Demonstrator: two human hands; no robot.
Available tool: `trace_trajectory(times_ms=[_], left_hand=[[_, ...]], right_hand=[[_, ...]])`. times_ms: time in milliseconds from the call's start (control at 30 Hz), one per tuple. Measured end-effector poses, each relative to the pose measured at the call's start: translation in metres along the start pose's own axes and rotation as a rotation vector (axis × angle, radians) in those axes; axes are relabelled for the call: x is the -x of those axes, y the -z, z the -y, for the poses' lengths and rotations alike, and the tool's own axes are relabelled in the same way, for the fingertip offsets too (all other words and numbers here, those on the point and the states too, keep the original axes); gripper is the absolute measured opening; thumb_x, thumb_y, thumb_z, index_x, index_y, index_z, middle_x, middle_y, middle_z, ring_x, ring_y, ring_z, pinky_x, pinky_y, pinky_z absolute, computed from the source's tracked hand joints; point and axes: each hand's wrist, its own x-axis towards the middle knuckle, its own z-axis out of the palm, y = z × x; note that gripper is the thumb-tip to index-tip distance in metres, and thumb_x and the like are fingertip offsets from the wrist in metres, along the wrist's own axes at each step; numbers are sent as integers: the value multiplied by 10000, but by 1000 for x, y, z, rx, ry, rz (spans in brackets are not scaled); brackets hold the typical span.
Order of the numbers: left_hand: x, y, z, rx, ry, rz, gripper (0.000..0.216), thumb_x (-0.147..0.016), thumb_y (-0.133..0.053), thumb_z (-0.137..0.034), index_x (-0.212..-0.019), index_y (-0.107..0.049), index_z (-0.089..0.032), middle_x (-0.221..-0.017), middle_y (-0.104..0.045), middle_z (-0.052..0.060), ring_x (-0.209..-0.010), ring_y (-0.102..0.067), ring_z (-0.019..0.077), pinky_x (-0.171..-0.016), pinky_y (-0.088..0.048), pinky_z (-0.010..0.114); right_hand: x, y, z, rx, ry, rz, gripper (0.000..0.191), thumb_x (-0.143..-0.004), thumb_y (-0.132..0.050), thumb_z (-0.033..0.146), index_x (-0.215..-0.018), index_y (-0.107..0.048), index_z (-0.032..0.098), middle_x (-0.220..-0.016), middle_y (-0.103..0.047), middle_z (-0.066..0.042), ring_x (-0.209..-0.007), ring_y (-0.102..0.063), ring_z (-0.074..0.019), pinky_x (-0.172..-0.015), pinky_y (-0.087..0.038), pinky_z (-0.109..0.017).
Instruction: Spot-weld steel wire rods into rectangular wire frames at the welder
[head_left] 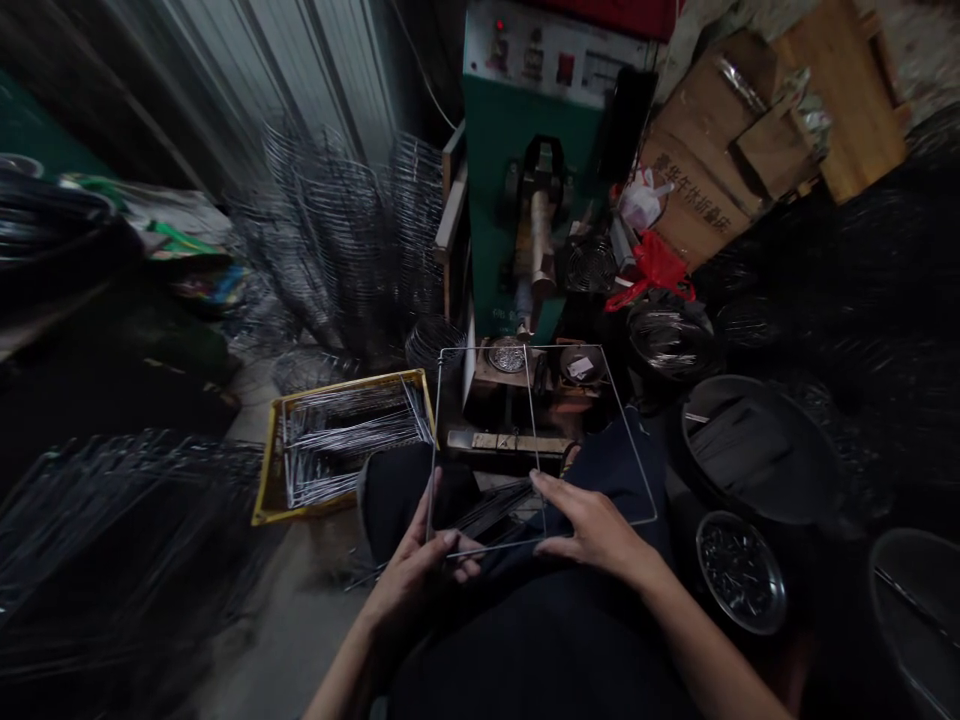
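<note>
A rectangular metal wire frame [532, 410] with a bar down its middle is held up over my lap. My left hand [429, 552] grips its near left corner, thumb on the lower wire and a finger along the side wire. Around the middle bar and lower wire, my right hand [596, 528] has its thumb and fingers closed. Loose dark wire rods [495, 510] lie across my lap beneath the frame. Beyond the frame stands a green machine [491, 220] with a metal arm [541, 240].
A yellow crate [264, 490] of straight wire rods [352, 440] stands at left. Stacked wire racks [337, 220] are behind it. At right are a black basin [780, 470], a bowl of small metal parts [741, 572], a red plastic bag [656, 268] and a cardboard box [690, 190].
</note>
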Motion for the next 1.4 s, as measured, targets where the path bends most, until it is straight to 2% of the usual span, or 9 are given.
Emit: trace_trajectory(times_ms=[433, 600, 1033, 1167, 1233, 1400], left_hand=[[-6, -7, -1, -1, -44, 28, 917, -886, -601, -281, -1535, 46, -239, -807, -725, 132, -644, -662, 198, -570, -486, 252], [-9, -8, -3, 5, -65, 51, 922, -893, -590, -258, -1529, 77, -250, -816, -728, 129, -646, -665, 196, -573, -495, 253], [-16, -13, -11, 20, -79, 36, 910, -854, -639, -258, -1542, -44, -250, -798, -734, 115, -628, -677, 194, -558, -515, 243], [-16, -10, -8, 31, -63, 20, 916, -852, -637, -244, -1542, -35, -256, -796, -733, 106, -612, -678, 192, -556, -521, 253], [-16, -9, -5, 31, -69, 41, 923, -858, -627, -238, -1540, -6, -258, -790, -733, 104, -605, -679, 198, -550, -524, 264], [-31, -3, -5, 23, -115, 79, 940, -879, -588, -189, -1526, 86, -291, -812, -737, 95, -647, -689, 193, -589, -538, 279]], right_hand=[[3, 13, -1, -49, -5, -27, 974, -699, -793, 137, -1510, -278, 299, -1503, -400, -44, -1356, -411, -234, -1126, -368, -353], [1, 17, -1, -53, 0, -35, 964, -700, -779, 113, -1508, -285, 294, -1492, -416, -43, -1353, -416, -234, -1130, -365, -361], [-7, 24, -4, -47, 17, -53, 954, -699, -791, 127, -1503, -303, 280, -1485, -427, -63, -1348, -422, -245, -1123, -376, -378], [-8, 23, -4, -97, -14, -43, 940, -712, -779, 128, -1502, -301, 303, -1479, -436, -75, -1193, -581, -244, -1007, -502, -370], [-7, 21, -4, -108, -27, -54, 922, -726, -775, 148, -1498, -302, 320, -1472, -445, -76, -1115, -632, -237, -977, -523, -386], [-15, 15, -14, -43, 48, -133, 873, -753, -760, 171, -1492, -317, 311, -1455, -470, -52, -1307, -476, -246, -1085, -418, -397]])
